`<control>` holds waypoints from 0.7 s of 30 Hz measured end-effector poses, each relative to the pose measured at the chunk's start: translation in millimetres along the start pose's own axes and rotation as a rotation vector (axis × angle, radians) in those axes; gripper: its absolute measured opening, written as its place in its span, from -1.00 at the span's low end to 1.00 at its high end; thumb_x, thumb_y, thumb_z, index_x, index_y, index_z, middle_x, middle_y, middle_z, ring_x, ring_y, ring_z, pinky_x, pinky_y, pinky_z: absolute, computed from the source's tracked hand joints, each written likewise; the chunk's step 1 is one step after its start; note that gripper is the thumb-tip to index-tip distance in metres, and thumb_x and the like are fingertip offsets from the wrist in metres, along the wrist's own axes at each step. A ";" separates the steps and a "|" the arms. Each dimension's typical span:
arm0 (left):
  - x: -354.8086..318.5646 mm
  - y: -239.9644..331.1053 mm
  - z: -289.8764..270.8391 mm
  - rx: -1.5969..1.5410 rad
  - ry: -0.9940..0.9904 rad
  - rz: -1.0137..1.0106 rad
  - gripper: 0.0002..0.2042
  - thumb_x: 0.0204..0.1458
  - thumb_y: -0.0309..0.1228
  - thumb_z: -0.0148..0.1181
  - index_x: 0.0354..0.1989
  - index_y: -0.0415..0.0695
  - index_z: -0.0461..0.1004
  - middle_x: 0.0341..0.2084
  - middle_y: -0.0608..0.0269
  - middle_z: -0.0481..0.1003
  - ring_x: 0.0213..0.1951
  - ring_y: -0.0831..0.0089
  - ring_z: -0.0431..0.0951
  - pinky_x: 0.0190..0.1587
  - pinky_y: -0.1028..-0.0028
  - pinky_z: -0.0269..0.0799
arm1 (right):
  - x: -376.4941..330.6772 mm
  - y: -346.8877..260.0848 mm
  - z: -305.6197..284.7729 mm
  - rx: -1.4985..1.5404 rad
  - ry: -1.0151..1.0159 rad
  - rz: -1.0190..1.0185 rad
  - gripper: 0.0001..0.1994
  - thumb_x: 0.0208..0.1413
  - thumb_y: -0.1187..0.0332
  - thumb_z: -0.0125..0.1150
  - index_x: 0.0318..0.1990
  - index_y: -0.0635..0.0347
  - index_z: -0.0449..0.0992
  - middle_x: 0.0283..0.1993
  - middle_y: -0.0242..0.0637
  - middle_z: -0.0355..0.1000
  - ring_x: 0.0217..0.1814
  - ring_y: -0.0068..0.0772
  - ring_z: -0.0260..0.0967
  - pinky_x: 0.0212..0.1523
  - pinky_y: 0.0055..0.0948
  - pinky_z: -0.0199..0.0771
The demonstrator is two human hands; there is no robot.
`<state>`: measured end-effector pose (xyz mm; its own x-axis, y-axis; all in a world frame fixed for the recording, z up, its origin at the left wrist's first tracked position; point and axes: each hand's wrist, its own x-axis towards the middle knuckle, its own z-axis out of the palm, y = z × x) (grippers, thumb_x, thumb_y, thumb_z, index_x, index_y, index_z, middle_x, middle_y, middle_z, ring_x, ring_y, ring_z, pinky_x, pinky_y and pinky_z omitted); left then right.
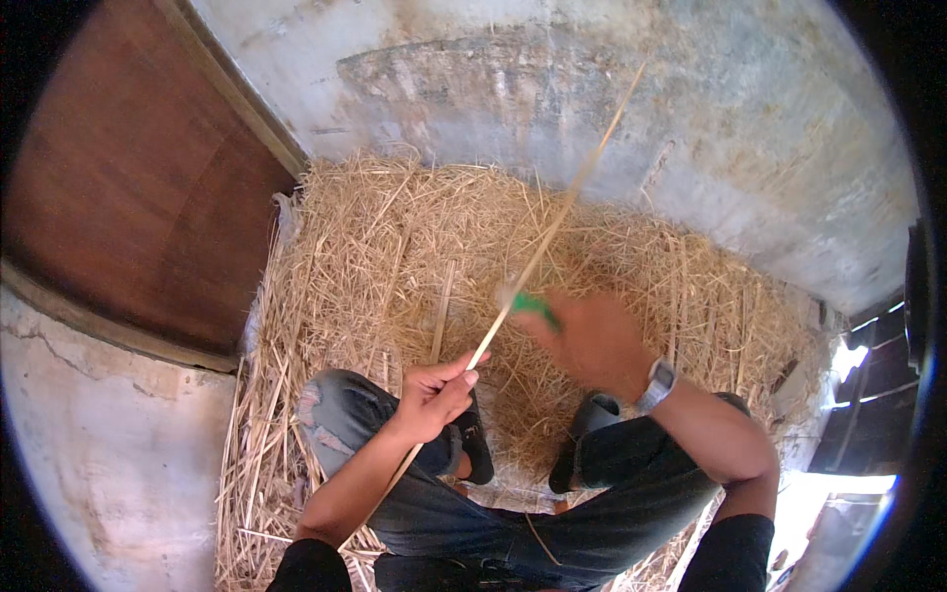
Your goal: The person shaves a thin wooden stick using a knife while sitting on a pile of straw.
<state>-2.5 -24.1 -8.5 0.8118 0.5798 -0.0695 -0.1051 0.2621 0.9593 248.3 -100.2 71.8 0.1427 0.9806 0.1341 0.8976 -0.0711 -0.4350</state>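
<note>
A long, thin, pale strip [541, 249], which looks like split bamboo or cane, runs slantwise from beside my left forearm up toward the wall. My left hand [431, 400] pinches it between thumb and fingers, low on its length. Smeared by motion, my right hand [592, 340] is closed round a green-handled tool [538, 310] to the right of the strip. The tool's working end meets or nearly meets the strip, too blurred to make out. A watch [657, 386] sits on my right wrist.
Straw-like shavings [365, 247] cover the floor, heaped against a stained wall [592, 109]. A brown panel [138, 178] is set in the wall at left. My bent knees in dark jeans [434, 503] flank the work. Dark slats [868, 385] stand at right.
</note>
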 end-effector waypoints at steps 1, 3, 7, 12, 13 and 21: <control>1.9 3.4 4.3 0.018 -0.007 -0.013 -0.63 0.37 -0.50 -0.02 0.32 -0.22 0.35 -0.71 0.55 0.13 -0.73 0.78 0.03 -0.66 0.59 -0.10 | -7.2 -11.6 3.5 0.062 -0.076 -0.053 -0.52 0.28 -0.14 0.08 -0.30 0.15 0.54 -0.63 0.00 0.43 -0.56 0.11 0.46 -0.53 0.00 0.41; 4.0 6.0 8.3 0.014 -0.002 -0.037 -0.63 0.37 -0.51 -0.02 0.33 -0.25 0.34 -0.70 0.56 0.11 -0.72 0.78 0.04 -0.65 0.59 -0.09 | -8.8 -12.6 10.0 0.072 -0.118 -0.036 -0.46 0.29 -0.16 0.02 -0.34 0.19 0.56 -0.58 0.03 0.47 -0.53 0.15 0.49 -0.48 0.05 0.45; -7.1 5.6 6.4 0.053 0.019 -0.067 -0.62 0.36 -0.53 -0.02 0.33 -0.28 0.33 -0.70 0.56 0.13 -0.71 0.78 0.06 -0.65 0.61 -0.08 | 18.8 39.2 7.5 0.138 0.116 0.201 -0.42 0.29 -0.19 -0.02 -0.37 0.20 0.58 -0.54 0.04 0.50 -0.51 0.17 0.51 -0.46 0.06 0.48; -9.8 3.0 0.5 0.068 0.031 -0.036 -0.64 0.35 -0.55 0.01 0.30 -0.27 0.37 -0.70 0.56 0.16 -0.70 0.79 0.07 -0.65 0.61 -0.07 | 3.5 15.8 -1.4 0.041 -0.024 0.034 -0.50 0.28 -0.13 0.08 -0.40 0.16 0.53 -0.67 -0.03 0.40 -0.60 0.15 0.45 -0.56 -0.02 0.42; -5.5 3.3 1.6 0.063 0.023 -0.019 -0.64 0.34 -0.55 0.01 0.29 -0.26 0.38 -0.70 0.56 0.16 -0.70 0.79 0.07 -0.65 0.61 -0.07 | -6.7 0.5 3.7 0.040 -0.093 0.002 -0.50 0.27 -0.14 0.08 -0.41 0.16 0.53 -0.67 -0.03 0.40 -0.60 0.14 0.45 -0.56 -0.02 0.43; -1.3 -8.6 -1.4 0.029 0.074 0.066 -0.63 0.34 -0.52 0.03 0.31 -0.20 0.38 -0.71 0.54 0.14 -0.70 0.75 0.07 -0.65 0.57 -0.03 | -10.3 -6.3 35.8 -0.031 -0.128 -0.150 -0.46 0.22 -0.25 0.06 -0.35 0.08 0.55 -0.65 -0.09 0.44 -0.61 0.03 0.49 -0.63 -0.05 0.42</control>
<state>-3.5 -26.0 -17.1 0.7591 0.6504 -0.0252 -0.1392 0.2001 0.9698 226.3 -103.4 41.2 -0.0462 0.9957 0.0803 0.9175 0.0741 -0.3907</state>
